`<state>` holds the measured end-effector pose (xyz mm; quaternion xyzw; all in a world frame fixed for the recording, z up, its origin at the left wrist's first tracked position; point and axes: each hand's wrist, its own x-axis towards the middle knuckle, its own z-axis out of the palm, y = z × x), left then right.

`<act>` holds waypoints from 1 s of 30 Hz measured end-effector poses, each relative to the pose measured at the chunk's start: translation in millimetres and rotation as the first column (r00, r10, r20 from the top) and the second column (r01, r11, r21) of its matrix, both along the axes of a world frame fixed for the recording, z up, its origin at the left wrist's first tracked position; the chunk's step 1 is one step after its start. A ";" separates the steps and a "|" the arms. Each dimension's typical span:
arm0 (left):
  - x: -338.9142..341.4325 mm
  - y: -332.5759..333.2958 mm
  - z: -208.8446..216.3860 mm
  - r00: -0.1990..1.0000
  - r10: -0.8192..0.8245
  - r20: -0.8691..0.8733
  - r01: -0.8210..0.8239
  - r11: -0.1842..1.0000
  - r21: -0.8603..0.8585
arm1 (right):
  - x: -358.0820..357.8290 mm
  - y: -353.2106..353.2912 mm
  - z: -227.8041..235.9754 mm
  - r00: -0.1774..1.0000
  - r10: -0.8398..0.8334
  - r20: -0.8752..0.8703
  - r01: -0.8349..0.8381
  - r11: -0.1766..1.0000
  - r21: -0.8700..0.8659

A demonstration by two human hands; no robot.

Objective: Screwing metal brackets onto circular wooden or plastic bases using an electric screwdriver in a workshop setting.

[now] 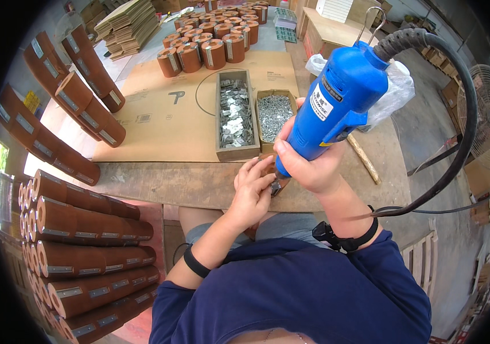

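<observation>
My right hand (312, 166) is wrapped round a large blue electric screwdriver (353, 74), tilted so that its tip points down at the bench's near edge. A thick black cable (470, 109) loops from its top to the right. Close by the tip, my left hand (252, 189) has its fingers bent and drawn together. What they hold is mostly hidden, though a small dark metal piece (276, 187) shows beside the fingertips. Just beyond my hands stand a wooden box (239, 153) of small metal plates and a cardboard box (260, 135) of screws.
Brown cylinders (213, 54) with metal plates crowd the far table. More stand in columns at the left (90, 109) and lie stacked at the lower left (90, 235). A wooden stick (364, 159) rests on the bench (170, 183), right of my hands. Flat cardboard (147, 114) covers the bench's far part.
</observation>
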<state>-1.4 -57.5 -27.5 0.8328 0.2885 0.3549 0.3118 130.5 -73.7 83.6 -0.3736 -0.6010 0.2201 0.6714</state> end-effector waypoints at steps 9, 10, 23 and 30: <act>4.8 2.8 5.1 0.998 0.066 -0.014 -0.065 0.997 0.050 | 0.2 3.8 -5.5 0.996 -0.008 -0.085 0.002 0.997 -0.071; 6.1 4.1 4.3 0.998 0.067 -0.014 -0.066 0.997 0.050 | 0.1 4.1 -5.5 0.996 -0.007 -0.085 0.001 0.998 -0.071; 20.7 11.7 -13.7 0.996 0.072 0.048 -0.067 0.993 -0.094 | -2.5 7.9 -7.9 1.000 -0.010 0.028 0.011 0.999 -0.047; 22.0 12.1 -16.1 0.996 0.060 0.071 -0.042 0.970 -0.238 | -5.1 10.8 -12.2 0.996 -0.057 -0.066 0.052 0.996 -0.077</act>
